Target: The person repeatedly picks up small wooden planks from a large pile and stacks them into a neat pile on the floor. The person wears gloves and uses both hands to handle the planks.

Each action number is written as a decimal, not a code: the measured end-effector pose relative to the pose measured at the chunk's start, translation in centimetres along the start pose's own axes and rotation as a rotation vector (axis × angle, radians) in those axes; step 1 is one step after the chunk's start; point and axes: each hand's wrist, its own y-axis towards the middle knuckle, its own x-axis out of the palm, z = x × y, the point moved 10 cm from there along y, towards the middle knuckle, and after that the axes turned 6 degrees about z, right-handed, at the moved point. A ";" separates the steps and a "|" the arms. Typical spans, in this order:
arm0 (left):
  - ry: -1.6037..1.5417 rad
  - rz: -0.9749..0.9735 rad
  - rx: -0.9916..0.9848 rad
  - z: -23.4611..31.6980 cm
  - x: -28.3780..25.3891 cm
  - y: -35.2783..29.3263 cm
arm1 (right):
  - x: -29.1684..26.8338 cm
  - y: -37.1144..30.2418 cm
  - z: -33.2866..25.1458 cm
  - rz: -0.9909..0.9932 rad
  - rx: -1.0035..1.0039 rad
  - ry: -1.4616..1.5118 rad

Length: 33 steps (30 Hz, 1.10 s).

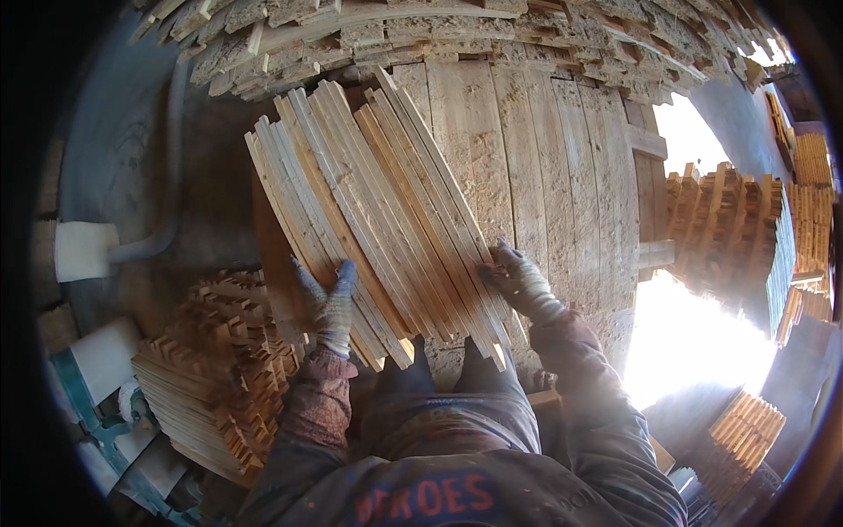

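Observation:
A row of long, narrow wooden boards [378,211], standing on edge side by side, slants across the middle with uneven far ends. Its near end reaches over my lap. My left hand [330,307], in a pale glove with bluish fingertips, presses the left side, thumb and fingers parted along the outer boards. Against the opposite side, my right hand [524,283] grips the outermost board near its lower end, wearing a similar dusty glove. Between them the hands squeeze the whole row. Beneath and beyond it lies a dusty plank surface [544,167].
Stacked rough boards [421,35] wall off the far side. Another board stack [202,378] stands at my left, near a grey pipe [167,176]. To the right are more stacks [729,228] beside bright sunlit ground [694,342]; a smaller pile [746,428] lies nearer.

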 end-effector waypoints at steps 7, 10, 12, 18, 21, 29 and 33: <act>0.234 0.041 -0.024 -2.3 -0.2 -0.2 | 1.2 2.7 -0.5 0.029 -0.019 0.042; 0.560 0.039 0.095 2.9 0.0 0.0 | -0.7 2.1 0.1 -0.070 -0.057 0.265; 0.799 0.091 0.259 6.3 1.8 0.6 | -7.8 3.0 1.5 0.144 0.021 0.203; 0.740 -0.402 0.813 15.1 21.6 -7.3 | -29.6 5.0 18.6 0.761 0.487 -0.338; 0.867 -0.443 0.963 13.1 25.7 -8.0 | -29.1 5.9 25.5 0.466 0.467 -0.152; 0.886 -0.403 0.945 11.8 25.7 -7.6 | -27.6 -4.5 20.8 0.429 0.505 1.130; 0.860 -0.427 0.969 11.9 26.7 -7.6 | -25.1 1.7 24.9 0.189 0.287 0.512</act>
